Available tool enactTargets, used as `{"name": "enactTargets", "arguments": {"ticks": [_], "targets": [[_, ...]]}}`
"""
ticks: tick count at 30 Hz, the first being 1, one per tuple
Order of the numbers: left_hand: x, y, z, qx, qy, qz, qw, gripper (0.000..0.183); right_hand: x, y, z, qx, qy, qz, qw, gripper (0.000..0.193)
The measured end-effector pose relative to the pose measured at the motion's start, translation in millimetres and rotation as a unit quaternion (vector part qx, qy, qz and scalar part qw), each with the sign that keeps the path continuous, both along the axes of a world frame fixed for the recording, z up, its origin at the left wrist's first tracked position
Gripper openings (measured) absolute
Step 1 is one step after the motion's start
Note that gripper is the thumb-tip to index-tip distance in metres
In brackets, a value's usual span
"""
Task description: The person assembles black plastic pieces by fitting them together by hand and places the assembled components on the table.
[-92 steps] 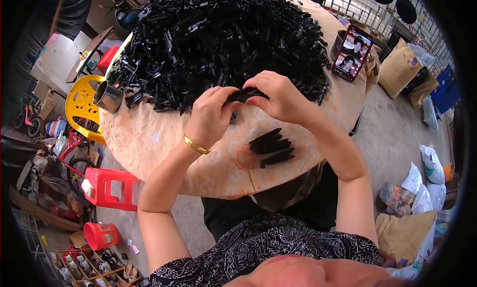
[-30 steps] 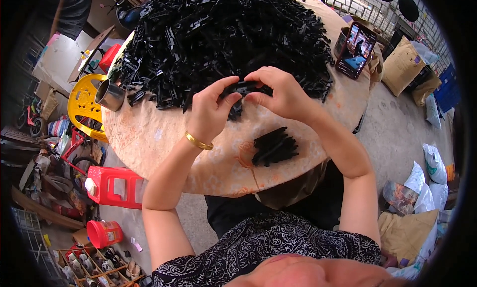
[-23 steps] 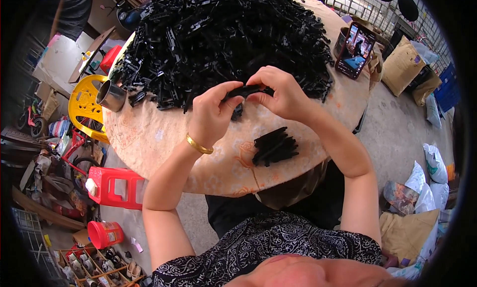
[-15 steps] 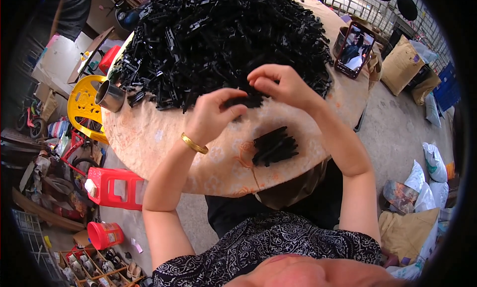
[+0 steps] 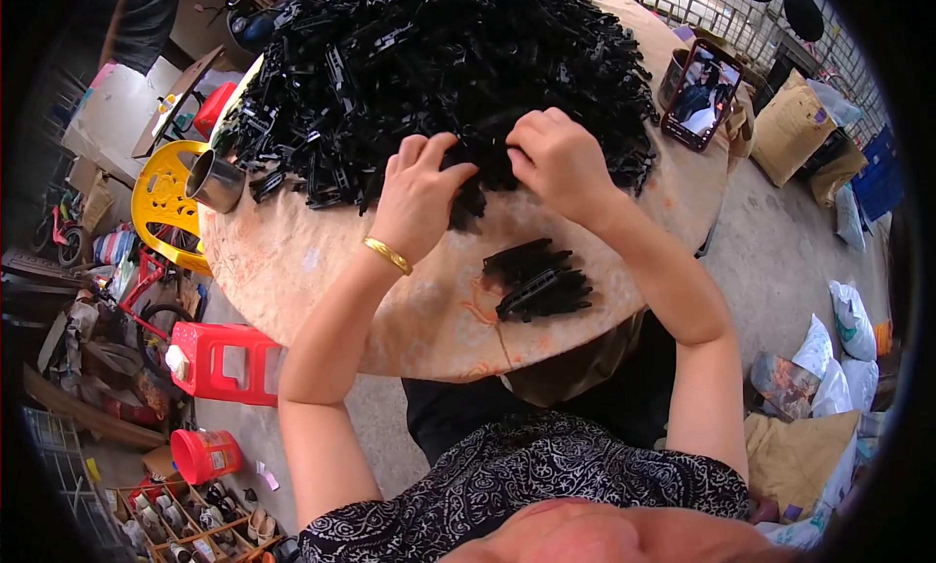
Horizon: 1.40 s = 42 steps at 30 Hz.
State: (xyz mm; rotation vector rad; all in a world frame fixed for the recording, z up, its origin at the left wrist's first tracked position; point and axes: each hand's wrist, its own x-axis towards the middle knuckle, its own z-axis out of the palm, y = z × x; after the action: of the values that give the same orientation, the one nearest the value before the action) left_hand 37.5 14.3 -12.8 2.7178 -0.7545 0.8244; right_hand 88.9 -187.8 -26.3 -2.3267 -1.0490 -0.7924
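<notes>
while both hands rest at the near edge of the big heap of black plastic parts [image 5: 439, 66], the left hand [image 5: 417, 194] lies palm down with its fingers curled into the pieces, a gold bangle [image 5: 387, 255] on its wrist. the right hand [image 5: 558, 160] sits just beside it, knuckles up, fingers bent down into the same edge of the heap; whether either hand actually pinches a piece i cannot tell, since the fingertips are buried among the parts. the heap covers most of the round table [image 5: 292, 271]. nearer the person, apart from the heap, a small stack of black parts [image 5: 538, 280] lies on the bare tabletop between the forearms. a metal cup [image 5: 214, 181] stands at the table's left rim, a phone [image 5: 701, 93] leans at the far right, and a red stool [image 5: 219, 362] stands on the floor below.
</notes>
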Motion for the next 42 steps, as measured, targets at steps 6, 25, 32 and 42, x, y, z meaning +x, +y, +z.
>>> {"name": "enactTargets", "arguments": {"ticks": [6, 25, 32, 42], "targets": [[2, 1, 2, -0.055, 0.036, -0.016, 0.998, 0.021, -1, 1, 4, 0.304, 0.272, 0.172, 0.897, 0.015], [-9, -12, -6, -0.486, 0.216, -0.06, 0.845, 0.047, -19, 11, 8, 0.192, 0.117, 0.168, 0.96, 0.015], [-11, -12, 1, -0.553, 0.281, -0.119, 0.775, 0.03, -20, 7, 10, 0.162, 0.097, 0.184, 0.965, 0.016], [-14, -8, -3, -0.468, 0.206, -0.122, 0.851, 0.02, -18, -2, 21, 0.157, 0.292, 0.185, 0.925, 0.037]]}}
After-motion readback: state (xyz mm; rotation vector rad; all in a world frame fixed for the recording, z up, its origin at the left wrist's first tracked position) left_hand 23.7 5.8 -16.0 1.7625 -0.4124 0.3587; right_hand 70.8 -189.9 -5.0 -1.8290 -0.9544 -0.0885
